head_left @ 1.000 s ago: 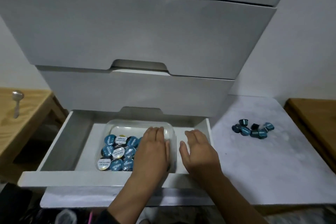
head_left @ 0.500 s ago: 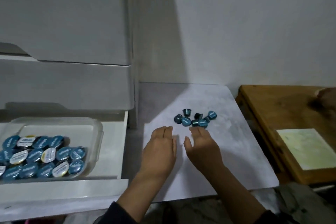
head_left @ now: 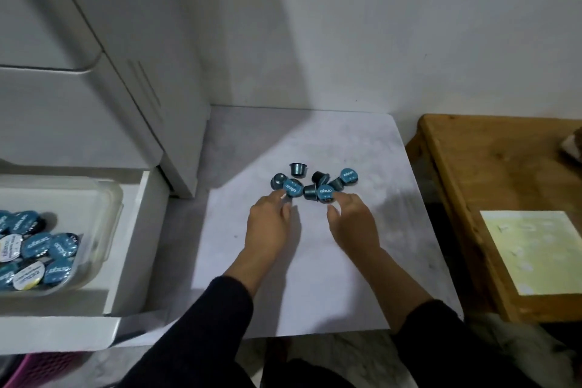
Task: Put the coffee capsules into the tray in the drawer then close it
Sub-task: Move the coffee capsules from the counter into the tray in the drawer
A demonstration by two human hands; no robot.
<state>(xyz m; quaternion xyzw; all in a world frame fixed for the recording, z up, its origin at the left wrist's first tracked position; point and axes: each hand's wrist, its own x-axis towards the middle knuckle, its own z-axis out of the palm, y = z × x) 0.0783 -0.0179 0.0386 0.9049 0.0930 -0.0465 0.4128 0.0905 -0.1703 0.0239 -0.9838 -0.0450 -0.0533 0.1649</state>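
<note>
Several blue coffee capsules (head_left: 315,186) lie in a loose pile on the pale marbled tabletop (head_left: 315,293). My left hand (head_left: 271,224) reaches the pile from the front, its fingertips against the left blue-lidded capsule (head_left: 293,188). My right hand (head_left: 352,224) has its fingers spread at the capsule (head_left: 326,194) in the middle; neither hand grips one. At the far left the white drawer (head_left: 132,239) stands pulled out. Inside it a clear plastic tray (head_left: 115,198) holds several blue and white-lidded capsules (head_left: 41,249).
A white chest of drawers (head_left: 94,104) rises above the pulled-out drawer. On the right stands a wooden table (head_left: 472,167) with a pale yellow sheet (head_left: 529,252) on it. A pink basket (head_left: 41,368) shows at the bottom left.
Both hands left the tray in the drawer and moved right across the tabletop to the capsule pile. The view turned right with them.
</note>
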